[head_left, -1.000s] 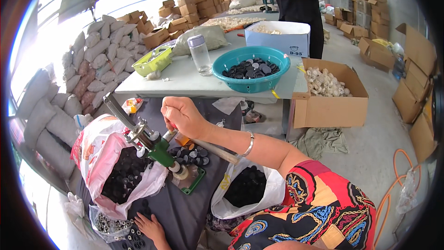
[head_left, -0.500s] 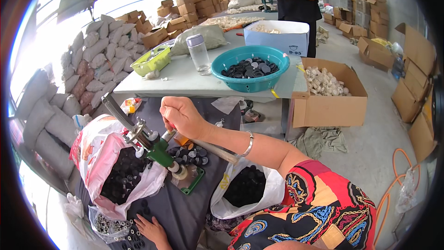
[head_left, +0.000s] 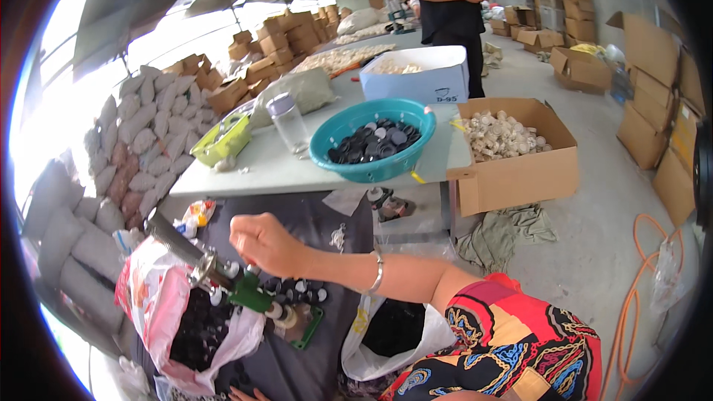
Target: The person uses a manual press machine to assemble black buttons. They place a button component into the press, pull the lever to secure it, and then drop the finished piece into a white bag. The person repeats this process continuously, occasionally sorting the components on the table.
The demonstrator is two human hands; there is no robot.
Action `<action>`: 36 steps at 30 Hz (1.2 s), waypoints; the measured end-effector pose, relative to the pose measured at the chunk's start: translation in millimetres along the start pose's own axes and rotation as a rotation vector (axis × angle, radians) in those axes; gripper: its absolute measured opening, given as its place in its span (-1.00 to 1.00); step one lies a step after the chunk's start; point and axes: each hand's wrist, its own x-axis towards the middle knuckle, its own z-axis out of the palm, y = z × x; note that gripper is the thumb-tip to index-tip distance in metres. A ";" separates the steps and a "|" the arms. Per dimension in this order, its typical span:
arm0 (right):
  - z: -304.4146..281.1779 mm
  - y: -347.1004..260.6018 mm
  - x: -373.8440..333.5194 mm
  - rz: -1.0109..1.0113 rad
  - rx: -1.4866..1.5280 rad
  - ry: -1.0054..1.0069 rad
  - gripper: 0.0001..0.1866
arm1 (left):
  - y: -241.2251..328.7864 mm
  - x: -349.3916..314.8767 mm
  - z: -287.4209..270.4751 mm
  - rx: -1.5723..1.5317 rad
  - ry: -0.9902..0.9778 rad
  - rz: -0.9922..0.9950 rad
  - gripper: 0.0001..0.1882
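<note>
My right hand (head_left: pixel 260 243) is closed in a fist at the upper side of a small green hand press (head_left: pixel 249 291), gripping its handle, which the fingers mostly hide. A long spring (head_left: pixel 172 238) slants up from the press's metal collar, and a flat green base (head_left: pixel 308 329) stands on the dark cloth. Behind the press lie loose black round caps (head_left: pixel 303 291). My left hand (head_left: pixel 249 395) shows only partly at the lower edge, fingers stretched out on the cloth near some small black pieces.
A pink-and-white bag (head_left: pixel 152 327) of black caps lies left of the press; a white bag (head_left: pixel 434 338) of black pieces stands right. Beyond are a table (head_left: pixel 260 178) with a teal basin (head_left: pixel 371 171), a clear bottle (head_left: pixel 290 126) and a green basket (head_left: pixel 223 141). A cardboard box (head_left: pixel 520 178) holds whitish parts.
The view has tilted upward, so the table and press sit lower in it and my left hand has mostly slipped out below. My right hand stays closed at the press.
</note>
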 end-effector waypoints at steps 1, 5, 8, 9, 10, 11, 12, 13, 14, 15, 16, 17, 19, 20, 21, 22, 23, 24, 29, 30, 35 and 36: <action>-0.1 -2.2 0.7 -0.021 0.001 0.015 -0.71 | 0.7 2.4 1.6 -0.005 0.009 0.009 -0.27; -6.0 -11.5 1.9 -0.019 0.033 -0.015 -0.73 | 2.5 3.6 7.1 0.019 0.068 0.068 -0.28; -6.7 -5.6 1.4 -0.068 0.024 -0.001 -0.75 | 5.8 6.7 6.5 0.042 0.087 0.093 -0.29; -10.9 -6.8 1.4 -0.068 0.021 0.023 -0.76 | 10.3 9.2 4.3 0.045 0.082 0.098 -0.30; -15.4 -10.4 1.6 -0.069 0.015 0.049 -0.76 | 14.6 12.9 4.6 0.037 0.081 0.108 -0.30; -9.9 -11.5 2.0 -0.074 0.029 0.051 -0.77 | 14.0 9.3 -1.2 0.037 0.081 0.089 -0.29; -4.8 -7.1 2.0 -0.113 0.021 0.042 -0.78 | 12.8 5.8 -5.7 0.038 0.082 0.072 -0.29; 1.5 -0.1 1.9 -0.153 0.014 0.034 -0.79 | 9.5 1.3 -8.6 0.044 0.079 0.057 -0.30; 7.8 3.0 1.8 -0.193 0.010 0.025 -0.80 | 3.7 -3.6 -9.7 0.055 0.079 0.043 -0.30; 14.2 4.6 1.1 -0.190 0.021 0.014 -0.80 | -4.0 -10.4 -10.7 0.066 0.083 0.028 -0.30; -3.7 0.0 3.1 -0.182 -0.025 0.043 -0.81 | 7.9 2.1 -9.0 0.043 0.087 0.073 -0.31; -5.9 -0.3 3.2 -0.180 -0.039 0.044 -0.81 | 9.6 3.5 -5.5 0.039 0.105 0.086 -0.31; -5.7 2.5 3.3 -0.188 -0.025 0.062 -0.81 | 10.0 4.9 -4.4 0.031 0.113 0.087 -0.31; -4.0 3.2 3.4 -0.191 -0.016 0.066 -0.81 | 11.9 4.9 -6.5 0.023 0.102 0.075 -0.32; -3.0 2.3 3.0 -0.178 0.001 0.058 -0.81 | 12.0 3.9 -8.0 0.016 0.092 0.061 -0.32; -2.9 -0.1 2.4 -0.165 0.019 0.050 -0.81 | 9.8 2.6 -7.2 0.014 0.094 0.055 -0.32; -3.3 -3.1 2.5 -0.148 0.033 0.041 -0.81 | 8.2 1.8 -5.0 0.007 0.092 0.050 -0.32; -3.4 -6.6 2.9 -0.125 0.033 0.040 -0.80 | 6.9 0.6 -3.7 0.002 0.090 0.045 -0.32; -5.1 -7.2 2.7 -0.114 0.033 0.024 -0.81 | 8.6 0.9 -3.7 0.026 0.072 0.030 -0.31; -4.6 -6.2 2.7 -0.115 0.036 0.027 -0.81 | 9.6 0.8 -5.7 0.021 0.074 0.033 -0.30; -2.9 0.3 2.6 -0.131 0.041 0.038 -0.81 | 9.9 -0.1 -6.6 -0.011 0.093 0.035 -0.30; -2.7 -0.7 2.8 -0.132 0.038 0.035 -0.81 | 9.9 -0.8 -7.5 -0.019 0.098 0.038 -0.29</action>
